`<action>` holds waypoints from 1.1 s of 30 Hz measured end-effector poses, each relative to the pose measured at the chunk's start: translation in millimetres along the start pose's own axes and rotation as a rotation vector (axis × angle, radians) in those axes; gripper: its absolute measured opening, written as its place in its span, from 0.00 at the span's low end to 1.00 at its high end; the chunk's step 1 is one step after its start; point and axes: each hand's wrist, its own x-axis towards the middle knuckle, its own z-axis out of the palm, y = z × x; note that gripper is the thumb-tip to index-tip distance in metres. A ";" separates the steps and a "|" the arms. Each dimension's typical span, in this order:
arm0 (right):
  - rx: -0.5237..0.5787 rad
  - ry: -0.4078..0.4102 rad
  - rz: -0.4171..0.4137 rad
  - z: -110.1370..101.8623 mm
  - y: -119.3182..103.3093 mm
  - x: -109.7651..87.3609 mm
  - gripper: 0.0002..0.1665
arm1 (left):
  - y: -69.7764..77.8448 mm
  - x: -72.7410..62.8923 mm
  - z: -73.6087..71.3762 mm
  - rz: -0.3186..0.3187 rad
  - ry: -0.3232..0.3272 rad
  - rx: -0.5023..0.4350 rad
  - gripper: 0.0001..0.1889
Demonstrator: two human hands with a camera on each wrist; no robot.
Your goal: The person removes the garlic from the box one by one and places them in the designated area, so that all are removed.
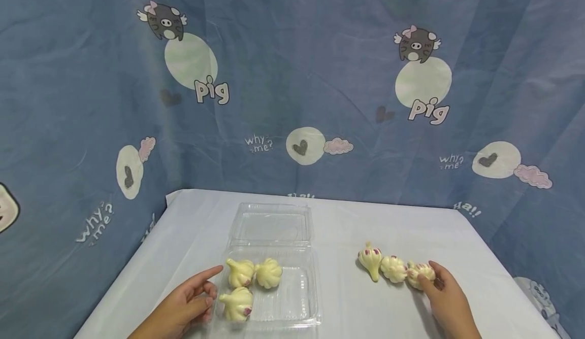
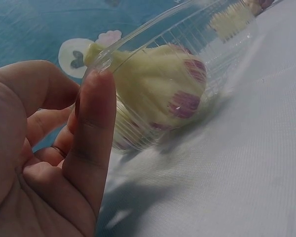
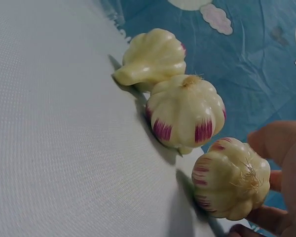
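Observation:
In the head view my right hand grips a pale garlic bulb with purple streaks, thumb and fingers on either side of it. Two more garlic bulbs, the middle one and the far-left one, lie in a row beside it; the right wrist view also shows the held bulb. My left hand is at the left side of a clear plastic clamshell box. A fingertip touches its rim in the left wrist view. Three garlic bulbs, among them one, sit in the box's left part.
The box's clear lid lies folded back toward the far edge of the white-covered table. Behind and beside the table hangs a blue curtain with pig and heart prints.

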 end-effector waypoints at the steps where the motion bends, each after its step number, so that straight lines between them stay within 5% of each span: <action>1: 0.001 0.006 -0.012 -0.6 -0.2 -0.4 0.53 | -0.2 0.1 -0.1 0.001 0.003 0.001 0.43; 4: 0.006 0.089 -0.052 0.0 -3.9 -4.9 0.48 | -0.1 -0.4 0.4 0.005 0.003 0.004 0.43; 10: 0.079 0.391 -0.183 10.7 -22.9 -21.2 0.33 | -0.6 0.0 1.3 0.021 -0.013 0.003 0.43; 14: 0.126 0.480 -0.292 26.4 -44.0 -34.2 0.28 | -1.5 0.9 1.6 0.035 -0.002 0.006 0.43; 24: 0.065 0.380 -0.726 84.8 -74.1 -51.4 0.28 | 1.3 -2.1 1.6 0.020 0.033 0.046 0.43; 33: 0.040 0.275 -0.896 117.6 -85.3 -68.9 0.34 | 2.1 -0.4 4.1 0.008 0.050 0.047 0.43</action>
